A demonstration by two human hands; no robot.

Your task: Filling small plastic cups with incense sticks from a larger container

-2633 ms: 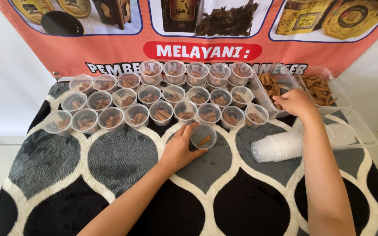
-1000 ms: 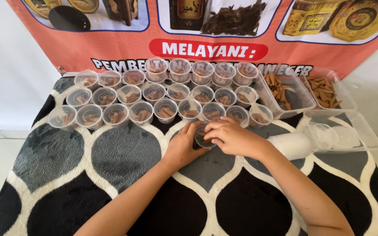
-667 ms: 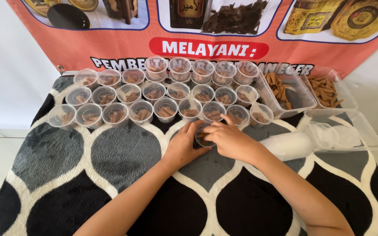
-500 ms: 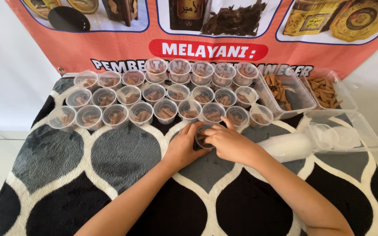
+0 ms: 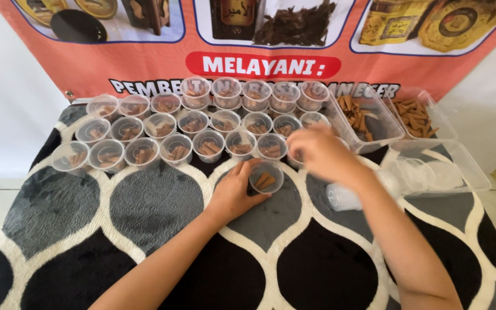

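Observation:
My left hand (image 5: 235,192) rests on the patterned rug and cups a small clear plastic cup (image 5: 266,177) holding a few brown cone-shaped pieces. My right hand (image 5: 318,152) hovers blurred just above and to the right of that cup, near the front row of filled cups; what its fingers hold cannot be made out. Several small clear cups with brown pieces (image 5: 209,144) stand in three rows behind the hands.
Two clear rectangular tubs of brown cones (image 5: 368,117) (image 5: 421,115) sit at the back right. A stack of empty cups (image 5: 345,197) lies on its side beside a clear lid tray (image 5: 449,172). An orange banner (image 5: 144,63) hangs behind the black, grey and white rug (image 5: 156,201).
My right hand has lifted off the cup and moved up and to the right. The cup, covered by that hand before, now shows brown pieces inside. My left hand stays beside it.

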